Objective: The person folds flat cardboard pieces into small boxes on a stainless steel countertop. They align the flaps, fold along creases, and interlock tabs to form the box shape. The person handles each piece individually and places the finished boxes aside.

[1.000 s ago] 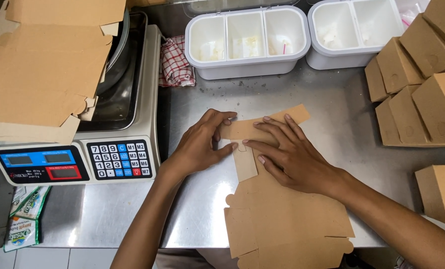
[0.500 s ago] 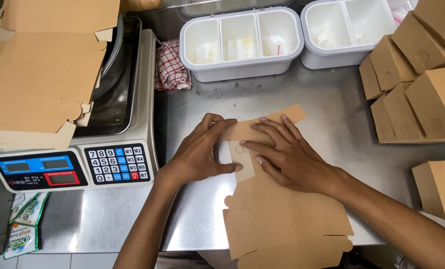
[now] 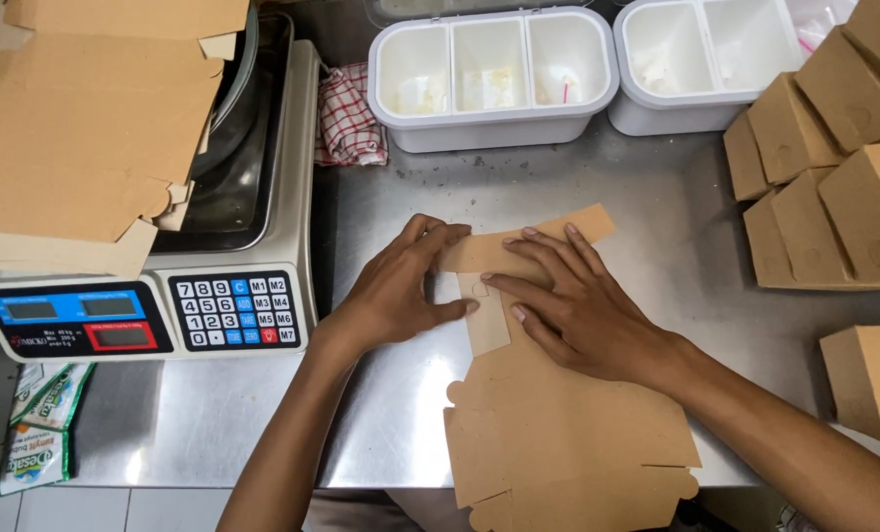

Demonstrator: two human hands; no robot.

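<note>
Your left hand [image 3: 396, 291] and right hand [image 3: 583, 310] lie flat, side by side, on the far flaps of the flat brown cardboard box blank [image 3: 558, 414], which rests on the steel table [image 3: 657, 197] right before you and reaches past its near edge. To your left stands the grey digital weighing scale [image 3: 233, 305], with a stack of flat brown cardboard sheets [image 3: 75, 128] on its pan. Behind the scale's right side lies the red checked cloth [image 3: 346, 118]. Behind your hands sits the white three-compartment plastic tub [image 3: 494, 79], with a second white plastic tub [image 3: 696, 64] to its right. At the far right stand the folded brown cardboard boxes [image 3: 844, 167].
</note>
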